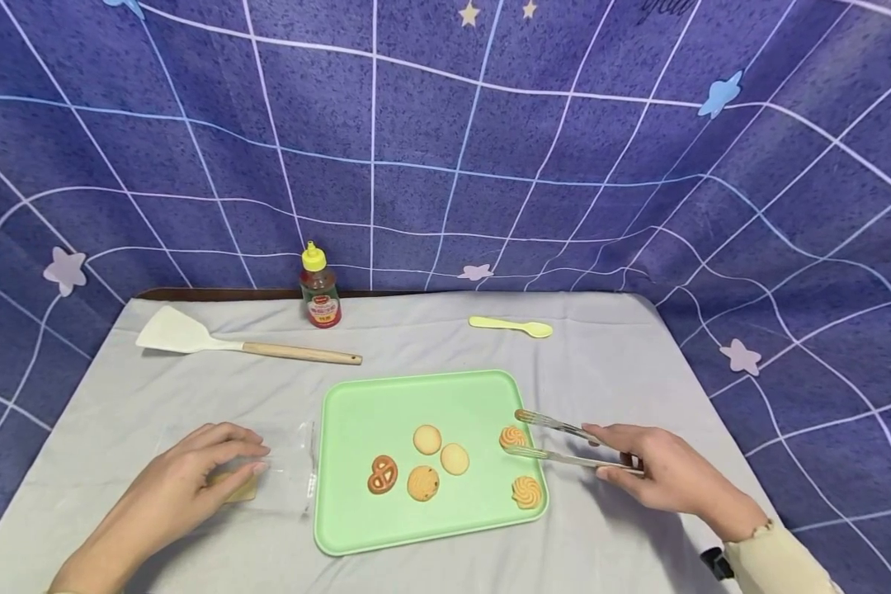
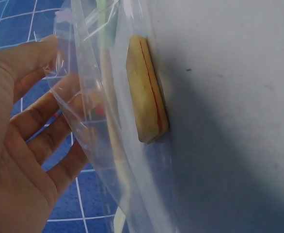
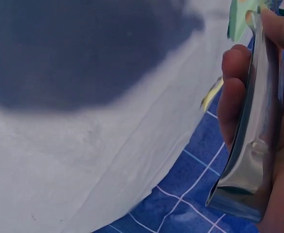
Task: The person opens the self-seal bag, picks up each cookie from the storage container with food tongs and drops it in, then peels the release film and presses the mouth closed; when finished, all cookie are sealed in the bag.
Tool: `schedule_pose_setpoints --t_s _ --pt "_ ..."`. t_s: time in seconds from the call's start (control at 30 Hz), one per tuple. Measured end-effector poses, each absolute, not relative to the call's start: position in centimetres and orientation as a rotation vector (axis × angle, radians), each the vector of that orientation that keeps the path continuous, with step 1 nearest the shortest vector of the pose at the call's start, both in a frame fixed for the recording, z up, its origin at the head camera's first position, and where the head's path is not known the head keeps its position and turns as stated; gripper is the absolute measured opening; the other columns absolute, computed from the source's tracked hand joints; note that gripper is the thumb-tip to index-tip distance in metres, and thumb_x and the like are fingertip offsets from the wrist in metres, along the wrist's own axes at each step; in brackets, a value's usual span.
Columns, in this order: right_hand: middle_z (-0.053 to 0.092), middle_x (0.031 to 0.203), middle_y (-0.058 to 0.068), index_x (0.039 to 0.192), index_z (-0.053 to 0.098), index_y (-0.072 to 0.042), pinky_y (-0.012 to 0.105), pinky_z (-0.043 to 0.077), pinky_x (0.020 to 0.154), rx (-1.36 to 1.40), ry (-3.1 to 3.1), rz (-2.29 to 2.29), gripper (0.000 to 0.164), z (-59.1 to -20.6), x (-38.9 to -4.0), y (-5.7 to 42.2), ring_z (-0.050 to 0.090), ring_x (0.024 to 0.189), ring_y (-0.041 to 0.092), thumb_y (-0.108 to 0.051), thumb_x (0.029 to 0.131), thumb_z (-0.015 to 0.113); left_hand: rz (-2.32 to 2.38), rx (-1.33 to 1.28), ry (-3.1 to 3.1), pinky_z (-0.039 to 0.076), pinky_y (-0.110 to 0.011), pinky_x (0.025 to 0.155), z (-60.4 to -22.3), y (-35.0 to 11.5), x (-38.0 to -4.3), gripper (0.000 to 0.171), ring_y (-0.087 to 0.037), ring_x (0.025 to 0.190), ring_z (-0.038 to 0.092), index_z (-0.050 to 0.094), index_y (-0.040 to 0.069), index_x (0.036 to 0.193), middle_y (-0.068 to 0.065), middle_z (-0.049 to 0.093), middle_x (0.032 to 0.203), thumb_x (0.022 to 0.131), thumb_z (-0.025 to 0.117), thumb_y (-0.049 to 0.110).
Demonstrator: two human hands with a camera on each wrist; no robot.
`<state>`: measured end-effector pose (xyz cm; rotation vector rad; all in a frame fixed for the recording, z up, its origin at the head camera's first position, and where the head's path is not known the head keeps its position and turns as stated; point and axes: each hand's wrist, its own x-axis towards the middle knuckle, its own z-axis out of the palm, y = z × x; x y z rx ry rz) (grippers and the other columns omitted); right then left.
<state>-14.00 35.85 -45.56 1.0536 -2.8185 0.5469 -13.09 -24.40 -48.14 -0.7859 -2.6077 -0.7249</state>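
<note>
Tongs [image 1: 557, 426] are sitting in the right grip [image 1: 657, 466], whose thumb and fingers are clasping the metal arms from either side, while the tips are standing apart and straddling the upper swirl cookie [image 1: 513, 437] by the right edge of the green tray [image 1: 371, 412]. In the head view the lower tip is overlapping that cookie's near edge, though whether it is touching cannot be told. The step in hand seems to be lining up on this cookie, and the next move is probably calling for a gentle squeeze, pressing both sides evenly without crumbling the ridges. A second swirl cookie [image 1: 526, 492] is lying just nearer the person, so the lower arm is likely needing some care there. Further in on the tray, a pretzel [image 1: 382, 475], two pale round cookies [image 1: 455, 459] and a speckled cookie [image 1: 423, 483] are lying in a loose group. To the left of the tray, the left grip [image 1: 174, 487] is looking released, its loosely bent fingers showing through the film of a clear bag [image 1: 289, 462]; a sandwich cookie [image 2: 147, 92] is lying there too, inside the bag or just beside it, which is hard to tell. Beyond, a sauce bottle [image 1: 319, 289], a spatula [image 1: 171, 334] and a yellow spoon [image 1: 512, 326] are resting on the cloth-covered bench [image 1: 601, 346]
</note>
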Motion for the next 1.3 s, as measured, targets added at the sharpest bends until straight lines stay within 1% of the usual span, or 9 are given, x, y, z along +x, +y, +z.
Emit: schedule_pose_setpoints --t_s 0.17,0.33,0.4,0.5,0.7,0.8,0.9,1.1,1.3 --pt "0.064 0.107 -0.012 0.128 0.059 -0.019 0.012 0.037 0.062 1.07 -2.833 0.494 0.049 -45.4 -14.2 35.9 0.046 0.061 -0.006 -0.032 0.083 0.073 -0.731 -0.782 -2.615 0.029 -0.009 0.089 -48.0 -24.4 -13.0 0.027 -0.009 0.1 0.054 0.068 0.033 0.097 0.015 0.058 0.105 0.076 0.079 0.021" --pt "0.064 0.11 -0.012 0.124 0.063 -0.018 0.022 0.048 0.068 1.065 -2.804 0.432 0.046 -45.3 -14.5 35.3 0.056 0.078 -0.003 -0.031 0.081 0.074 -0.731 -0.806 -2.599 0.029 -0.009 0.09 -48.0 -24.5 -13.0 0.027 -0.009 0.1 0.054 0.068 0.032 0.097 0.014 0.058 0.105 0.076 0.079 0.02" --pt "0.063 0.112 -0.011 0.123 0.063 -0.017 0.028 0.051 0.072 1.056 -2.801 0.42 0.046 -45.3 -14.7 34.9 0.059 0.089 0.0 -0.031 0.081 0.074 -0.725 -0.798 -2.607 0.029 -0.009 0.089 -47.9 -24.5 -13.0 0.027 -0.008 0.1 0.054 0.067 0.033 0.097 0.014 0.058 0.105 0.076 0.079 0.021" --pt "0.063 0.112 -0.01 0.123 0.063 -0.017 0.032 0.052 0.072 1.029 -2.8 0.413 0.045 -45.4 -14.9 34.3 0.06 0.092 0.003 -0.032 0.082 0.073 -0.712 -0.776 -2.624 0.03 -0.01 0.089 -47.9 -24.4 -13.0 0.024 -0.008 0.1 0.054 0.068 0.032 0.097 0.015 0.058 0.106 0.077 0.078 0.023" --pt "0.064 0.109 -0.01 0.123 0.063 -0.017 0.03 0.051 0.067 0.958 -2.813 0.424 0.046 -45.9 -15.4 33.3 0.058 0.082 0.002 -0.036 0.083 0.071 -0.698 -0.735 -2.65 0.031 -0.011 0.088 -48.0 -24.4 -13.0 0.021 -0.007 0.1 0.054 0.069 0.029 0.097 0.017 0.057 0.106 0.078 0.078 0.026" --pt "0.065 0.099 -0.013 0.124 0.062 -0.016 0.025 0.044 0.056 0.937 -2.826 0.446 0.047 -46.0 -15.6 33.0 0.05 0.062 -0.002 -0.038 0.083 0.071 -0.693 -0.734 -2.654 0.031 -0.011 0.088 -48.0 -24.4 -12.9 0.021 -0.007 0.101 0.053 0.069 0.029 0.097 0.017 0.057 0.106 0.078 0.078 0.026" --pt "0.062 0.09 -0.015 0.124 0.062 -0.016 0.021 0.038 0.052 0.923 -2.829 0.456 0.048 -46.1 -15.6 33.1 0.04 0.052 -0.004 -0.038 0.083 0.071 -0.692 -0.74 -2.658 0.031 -0.01 0.087 -48.0 -24.3 -12.9 0.022 -0.006 0.101 0.053 0.069 0.031 0.097 0.017 0.057 0.105 0.078 0.077 0.026" --pt "0.063 0.093 -0.013 0.126 0.061 -0.017 0.024 0.04 0.055 0.914 -2.823 0.451 0.05 -46.1 -15.7 33.6 0.041 0.054 -0.004 -0.036 0.081 0.073 -0.703 -0.752 -2.645 0.031 -0.01 0.087 -48.0 -24.3 -13.1 0.025 -0.007 0.099 0.054 0.068 0.032 0.097 0.015 0.058 0.105 0.076 0.079 0.024" --pt "0.062 0.091 -0.013 0.127 0.06 -0.018 0.022 0.038 0.053 0.913 -2.842 0.454 0.05 -46.2 -15.6 33.9 0.039 0.051 -0.005 -0.038 0.082 0.071 -0.703 -0.774 -2.639 0.03 -0.009 0.088 -48.0 -24.2 -13.2 0.027 -0.008 0.099 0.054 0.068 0.033 0.097 0.015 0.058 0.105 0.076 0.079 0.021"
